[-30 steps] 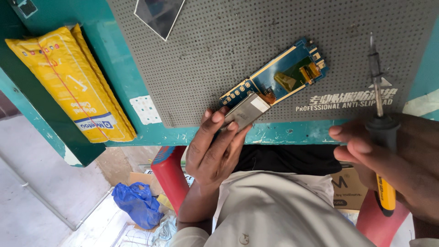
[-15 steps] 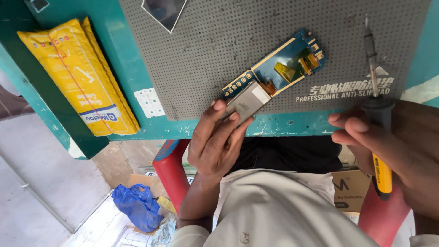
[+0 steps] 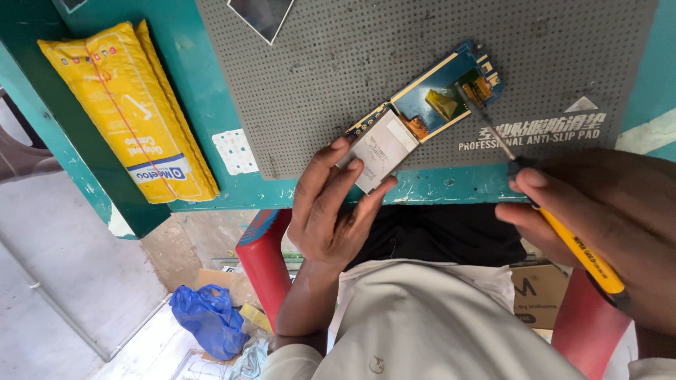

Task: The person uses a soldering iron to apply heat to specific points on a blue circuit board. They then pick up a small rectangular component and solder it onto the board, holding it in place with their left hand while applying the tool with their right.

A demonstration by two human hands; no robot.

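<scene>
Below the teal worktop (image 3: 211, 84), the left hand (image 3: 331, 211) pressed its fingers on a circuit board (image 3: 422, 112) lying on the grey mat (image 3: 338, 56); the right hand (image 3: 605, 211) was clamped on a yellow screwdriver (image 3: 577, 246), tip touching the board; farther left lay a yellow packet (image 3: 127, 105)

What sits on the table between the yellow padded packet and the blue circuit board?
In the head view, a small white dotted sticker on the teal table, then bare grey perforated mat.
</scene>
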